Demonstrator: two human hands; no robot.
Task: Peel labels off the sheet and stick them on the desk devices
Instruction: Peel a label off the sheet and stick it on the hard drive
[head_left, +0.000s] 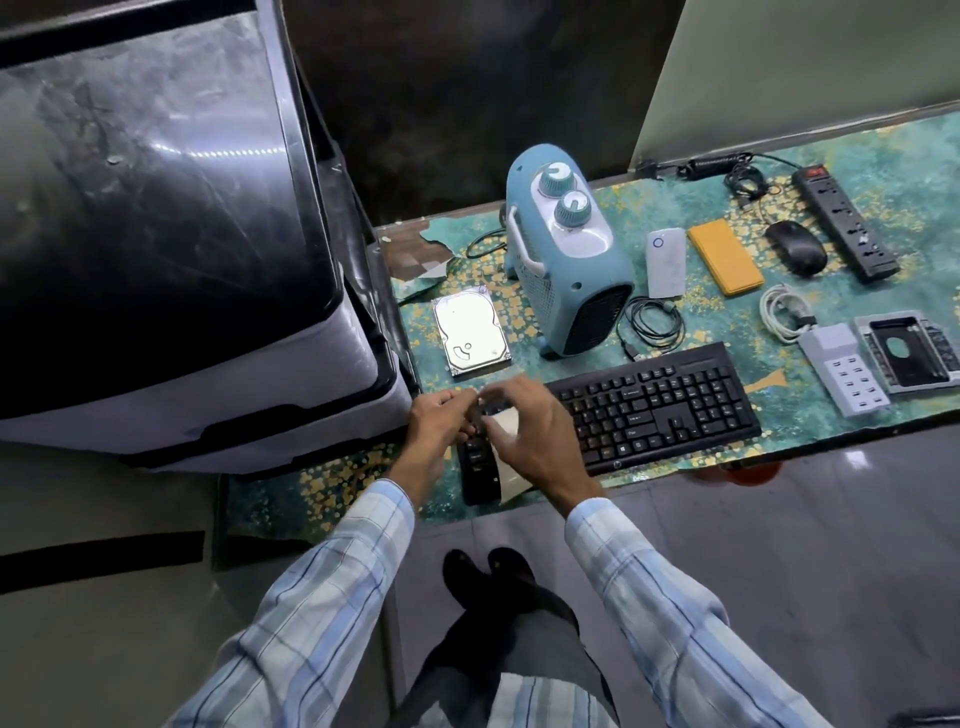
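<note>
Pale label sheet (506, 422) held over black remote (479, 467), near keyboard (657, 402).

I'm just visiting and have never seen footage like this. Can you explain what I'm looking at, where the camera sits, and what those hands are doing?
There is no machine here: a camera worn on a person's head looks down at their own arms. The left hand and right hand meet over a black remote, pinching a pale label sheet; blur hides the exact grip. On the patterned desk lie a keyboard, hard drive, blue heater, mouse and power strip.
</note>
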